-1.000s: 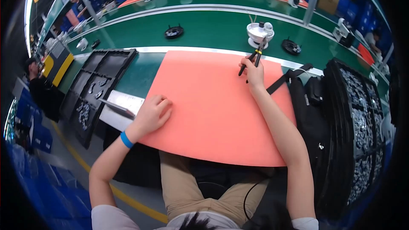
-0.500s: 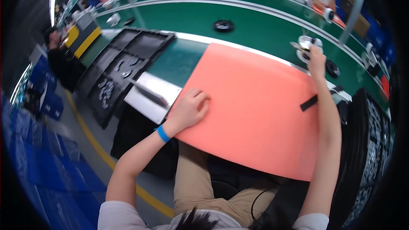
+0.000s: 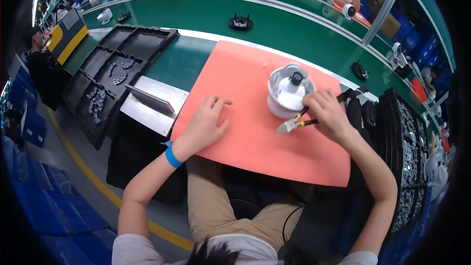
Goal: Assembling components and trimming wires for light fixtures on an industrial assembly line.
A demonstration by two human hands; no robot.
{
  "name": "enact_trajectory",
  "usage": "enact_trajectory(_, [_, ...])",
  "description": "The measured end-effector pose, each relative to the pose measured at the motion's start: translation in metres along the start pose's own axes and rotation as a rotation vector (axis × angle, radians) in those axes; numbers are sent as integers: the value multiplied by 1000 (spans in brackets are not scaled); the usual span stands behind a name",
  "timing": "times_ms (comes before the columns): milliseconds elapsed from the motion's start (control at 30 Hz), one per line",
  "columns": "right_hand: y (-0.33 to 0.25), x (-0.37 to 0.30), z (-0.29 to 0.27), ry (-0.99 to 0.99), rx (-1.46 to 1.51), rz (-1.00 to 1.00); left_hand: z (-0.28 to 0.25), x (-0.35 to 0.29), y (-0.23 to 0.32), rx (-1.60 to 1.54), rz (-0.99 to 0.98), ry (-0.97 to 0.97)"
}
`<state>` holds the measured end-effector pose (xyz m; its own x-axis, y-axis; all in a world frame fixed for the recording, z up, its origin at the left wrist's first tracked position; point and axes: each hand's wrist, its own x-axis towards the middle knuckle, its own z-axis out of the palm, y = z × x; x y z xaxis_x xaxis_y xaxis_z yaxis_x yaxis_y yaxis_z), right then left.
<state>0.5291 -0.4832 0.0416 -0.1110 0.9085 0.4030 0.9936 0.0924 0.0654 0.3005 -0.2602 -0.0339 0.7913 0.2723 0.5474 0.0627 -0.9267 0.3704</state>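
A white round plastic housing (image 3: 281, 104), open at the top with a black cylindrical part inside, is over the right half of the orange mat (image 3: 245, 147). My right hand (image 3: 327, 115) is closed at the housing's right rim and also holds a pair of pliers (image 3: 289, 126) with black-and-yellow handles. Their metal jaws point left, beside the housing's lower side. Whether the housing touches the mat I cannot tell. My left hand (image 3: 203, 123), a blue band at its wrist, is over the mat's left edge with its fingers loosely bent, apart and empty.
Left of the mat are a metal plate with an upright fin (image 3: 156, 121) and a black compartment tray (image 3: 105, 64) of small parts. Beyond runs a green conveyor (image 3: 196, 13) carrying black ring-shaped parts (image 3: 240, 22). Stacked black trays (image 3: 392, 132) stand right. Co-workers sit farther off.
My right hand has come back from the conveyor to the mat, bringing the white housing and the pliers. My left hand stays near the mat's left edge, its fingers more extended. The view has shifted.
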Motion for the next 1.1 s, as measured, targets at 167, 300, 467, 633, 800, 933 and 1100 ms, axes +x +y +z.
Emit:
enact_trajectory(167, [-32,-4,-8,-114,101,53,-3,11,61,-322,-70,-28])
enact_trajectory(300, [-37,2,-24,-54,161,129,4,24,70,-359,3,-52])
enact_trajectory(467, [-32,2,-44,73,58,329,18,31,57,-313,105,19])
enact_trajectory(633, [-20,13,-63,126,-224,264,6,48,47,-379,16,48])
enact_trajectory(800, [-22,34,-64,75,-322,195,4,71,41,-392,71,42])
enact_trajectory(933, [-28,55,-57,-50,-452,97,-1,76,37,-446,1,42])
enact_trajectory(1100, [-43,69,-48,-211,-613,140,-5,73,38,-429,24,51])
